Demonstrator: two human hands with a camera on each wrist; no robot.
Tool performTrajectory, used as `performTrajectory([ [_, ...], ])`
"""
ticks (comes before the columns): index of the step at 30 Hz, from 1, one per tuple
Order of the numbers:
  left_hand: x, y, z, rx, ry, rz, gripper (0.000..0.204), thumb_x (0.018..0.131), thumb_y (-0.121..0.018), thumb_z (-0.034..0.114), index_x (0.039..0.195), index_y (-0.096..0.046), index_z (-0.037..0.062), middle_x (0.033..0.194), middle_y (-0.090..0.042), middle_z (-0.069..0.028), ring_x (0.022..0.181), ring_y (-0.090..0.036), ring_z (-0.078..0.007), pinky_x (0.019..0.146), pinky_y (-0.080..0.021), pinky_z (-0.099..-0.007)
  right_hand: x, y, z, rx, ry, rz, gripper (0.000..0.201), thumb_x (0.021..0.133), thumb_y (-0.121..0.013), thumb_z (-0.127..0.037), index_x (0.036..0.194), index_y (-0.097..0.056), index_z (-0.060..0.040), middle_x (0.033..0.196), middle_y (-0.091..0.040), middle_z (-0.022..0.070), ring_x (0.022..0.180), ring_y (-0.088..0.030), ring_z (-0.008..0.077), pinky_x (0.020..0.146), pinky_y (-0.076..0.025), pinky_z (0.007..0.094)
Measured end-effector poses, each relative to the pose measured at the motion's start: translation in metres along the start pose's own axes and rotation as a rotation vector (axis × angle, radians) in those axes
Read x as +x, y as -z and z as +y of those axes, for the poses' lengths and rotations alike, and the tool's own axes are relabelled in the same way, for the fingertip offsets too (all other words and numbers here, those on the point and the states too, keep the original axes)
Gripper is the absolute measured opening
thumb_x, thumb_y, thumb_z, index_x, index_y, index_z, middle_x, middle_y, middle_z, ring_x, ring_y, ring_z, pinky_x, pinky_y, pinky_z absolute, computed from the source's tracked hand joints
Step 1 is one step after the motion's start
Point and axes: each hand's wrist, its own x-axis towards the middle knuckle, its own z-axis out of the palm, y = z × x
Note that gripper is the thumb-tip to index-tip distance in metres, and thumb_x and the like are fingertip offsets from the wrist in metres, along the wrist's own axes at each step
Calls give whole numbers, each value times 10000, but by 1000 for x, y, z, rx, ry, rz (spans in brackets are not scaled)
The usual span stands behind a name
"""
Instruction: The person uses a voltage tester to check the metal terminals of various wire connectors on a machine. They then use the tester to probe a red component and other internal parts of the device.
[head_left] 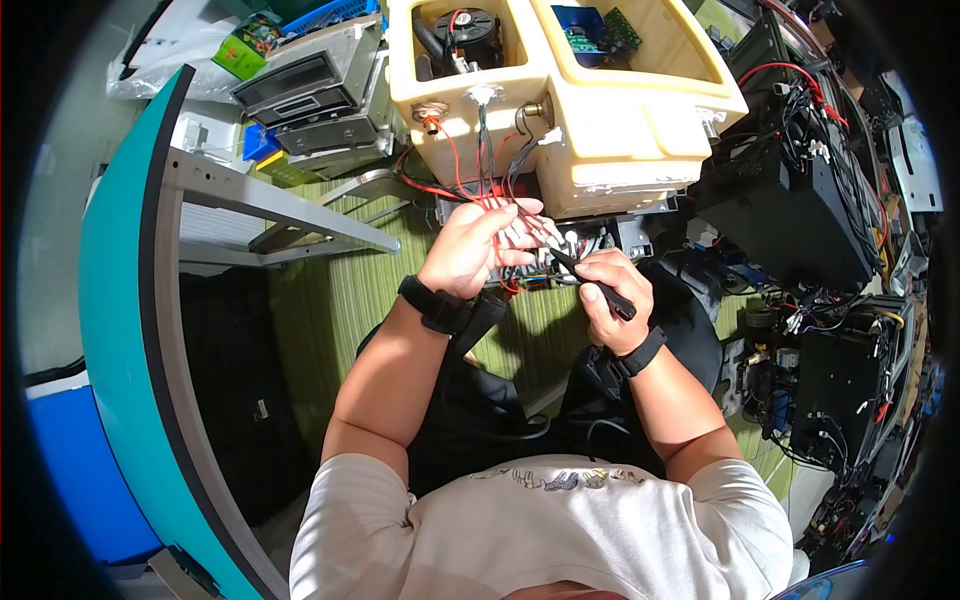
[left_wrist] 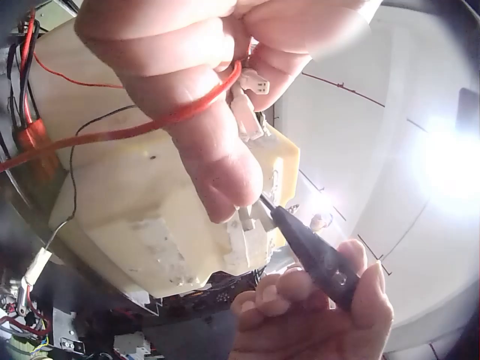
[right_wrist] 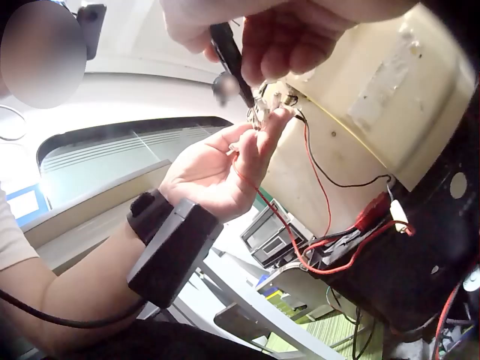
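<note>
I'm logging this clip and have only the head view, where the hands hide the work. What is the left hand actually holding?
Observer: The left hand pinches a small white connector on a red wire, clear in the left wrist view.
Operator: And the black tool in the right hand?
Observer: The right hand grips a black-handled tool; its thin metal tip meets another white connector just below the left thumb.
Operator: Where does that red wire run?
Observer: In the right wrist view it drops under the cream housing toward a red clip.
</note>
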Motion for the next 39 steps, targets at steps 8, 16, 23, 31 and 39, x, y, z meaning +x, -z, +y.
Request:
performTrajectory([
  [8,5,6,-4,-119,24,-99,331,898,-347,147,1137,-428,-67,1025,-555,-225,884,-596,-286,683,-531,-311,1,1,3,77,81,-2,156,700,-595,-19,853,-581,8,758,-577,129,690,-567,250,660,-456,337],
  [16,8,2,-5,-207,36,-137,353,891,-354,154,1154,-419,-72,1058,-541,-232,887,-593,-286,682,-515,-310,3,2,3,73,100,-8,163,713,-596,-34,869,-578,10,782,-582,145,705,-570,250,670,-461,338],
  [23,8,-2,-5,-187,30,-151,354,902,-337,167,1158,-418,-64,1072,-533,-235,916,-582,-287,718,-503,-329,5,2,5,50,88,-20,164,716,-595,-29,873,-576,14,794,-580,145,711,-567,248,676,-457,331],
  [31,7,-7,-4,-283,10,-264,447,903,-274,219,1227,-328,-85,1190,-445,-253,1093,-466,-335,907,-400,-409,3,4,4,54,98,-4,170,724,-589,-31,888,-571,13,802,-577,147,710,-563,245,684,-452,334],
  [39,6,-6,-4,-277,-16,-297,466,898,-272,216,1244,-288,-96,1201,-425,-269,1115,-441,-346,933,-373,-414,1,6,3,77,114,9,166,737,-584,-84,870,-571,14,791,-569,146,700,-558,259,668,-453,346],
])
